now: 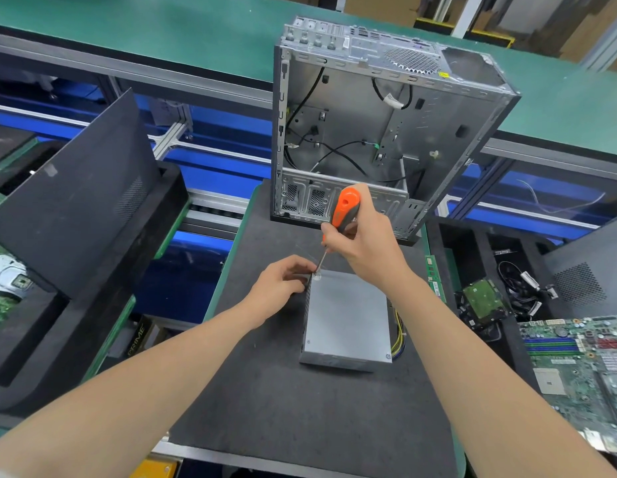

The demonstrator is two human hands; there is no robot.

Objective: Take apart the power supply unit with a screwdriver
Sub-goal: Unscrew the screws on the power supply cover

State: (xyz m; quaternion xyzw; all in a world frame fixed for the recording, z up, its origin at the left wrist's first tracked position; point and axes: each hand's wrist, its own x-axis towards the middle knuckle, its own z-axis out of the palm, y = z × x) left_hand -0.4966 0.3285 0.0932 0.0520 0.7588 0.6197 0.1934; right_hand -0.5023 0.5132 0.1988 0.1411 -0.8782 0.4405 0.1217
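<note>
Two hands work here: the right hand grips the screwdriver, its tip at the far left corner of the power supply, which lies flat on the dark mat. The left hand curls its fingers round that corner. The metal box looks stiff and weighty (probably slippery), so it is best braced by its edges.

a dark grey mat covers the green-edged bench top in the middle. the grey power supply unit lies flat near its centre, coloured wires at its right side. at the far end an open metal computer case stands upright. a green memory stick lies along the right edge.
</note>
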